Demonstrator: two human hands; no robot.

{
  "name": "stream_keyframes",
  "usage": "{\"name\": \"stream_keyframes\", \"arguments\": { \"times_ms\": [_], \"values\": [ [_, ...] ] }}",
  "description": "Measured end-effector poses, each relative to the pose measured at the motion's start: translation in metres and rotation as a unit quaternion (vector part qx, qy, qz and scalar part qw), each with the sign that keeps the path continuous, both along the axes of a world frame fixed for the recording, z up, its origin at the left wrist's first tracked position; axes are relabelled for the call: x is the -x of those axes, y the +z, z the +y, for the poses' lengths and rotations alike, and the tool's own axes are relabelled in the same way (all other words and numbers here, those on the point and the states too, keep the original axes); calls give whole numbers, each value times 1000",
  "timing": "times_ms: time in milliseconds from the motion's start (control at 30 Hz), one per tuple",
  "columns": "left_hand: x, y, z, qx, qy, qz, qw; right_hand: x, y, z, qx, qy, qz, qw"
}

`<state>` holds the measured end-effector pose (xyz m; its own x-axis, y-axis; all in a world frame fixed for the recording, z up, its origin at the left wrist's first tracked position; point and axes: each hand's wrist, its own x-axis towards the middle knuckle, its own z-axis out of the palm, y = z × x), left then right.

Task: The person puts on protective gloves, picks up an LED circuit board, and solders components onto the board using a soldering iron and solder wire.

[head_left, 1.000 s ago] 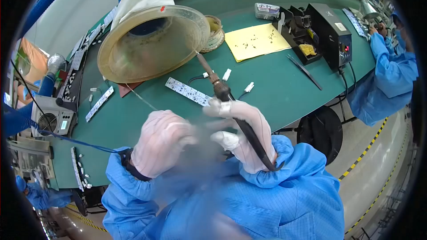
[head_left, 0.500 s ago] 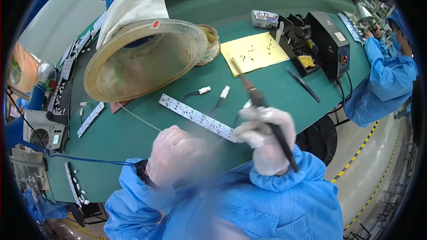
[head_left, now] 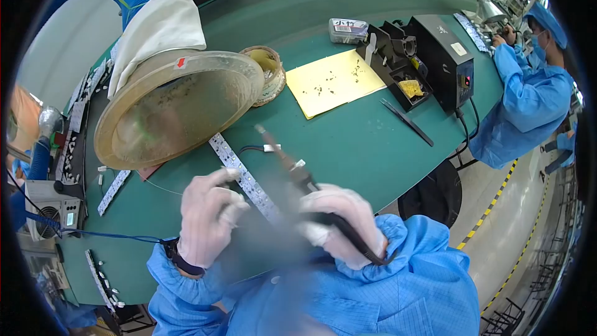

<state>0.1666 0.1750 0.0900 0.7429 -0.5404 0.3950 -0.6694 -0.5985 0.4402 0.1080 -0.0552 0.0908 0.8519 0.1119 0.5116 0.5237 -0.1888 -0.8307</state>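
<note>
My right hand [head_left: 343, 221], in a white glove, is closed around a soldering iron [head_left: 301, 177]. The iron's tip points up and left over the mat, and its black cable bends back under my wrist. My left hand [head_left: 208, 218], gloved too, has curled fingers beside a white circuit board strip [head_left: 239, 174]. A thin solder wire [head_left: 165, 186] runs from under the fume hood into this hand; its end is hidden. White connectors [head_left: 272, 148] on dark leads lie right of the strip. A grey blur covers the space between my hands and the strip's near end.
A fume hood [head_left: 180, 109] overhangs the left side, with a solder spool [head_left: 264, 74] behind it. Yellow paper [head_left: 329, 84], tweezers [head_left: 407, 122] and the soldering station [head_left: 444, 56] are to the right. Another person [head_left: 528, 87] works beyond. More strips [head_left: 114, 193] lie left.
My right hand has moved left and lower with the soldering iron. My left hand has shifted left, its fingers now showing beside the strip. The whole view has turned, and the strip appears steeper.
</note>
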Motion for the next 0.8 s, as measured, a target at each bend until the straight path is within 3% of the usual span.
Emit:
{"name": "stream_keyframes", "arguments": {
  "times_ms": [33,100,167,300,400,433,533,667,733,800],
  "values": [
    [0,-2,0,2,-2,0,1000,0,5,-2,36,-60,-62,996],
    [2,-8,-2,-22,-45,64,997,-3,-16,-15,-57,-46,-21,997],
    [5,-2,-5,-18,-57,54,997,1,-22,-31,-86,-57,9,995],
    [21,-3,-8,-36,-57,71,995,-3,-30,-57,15,-154,-41,987],
    [25,-3,-7,26,2,160,987,-5,-20,-73,45,-183,-51,981],
    [23,-1,-7,26,5,161,987,-5,-13,-79,63,-188,-50,979],
    [15,3,-4,64,67,-6,996,-14,0,-93,90,-276,-116,950],
    [15,3,2,58,100,6,993,-36,5,-111,38,-324,-147,934],
    [16,5,0,60,90,17,994,-54,10,-117,76,-373,-198,903],
    [16,6,-2,60,78,30,995,-61,8,-107,44,-392,-133,909]
  ]
}}
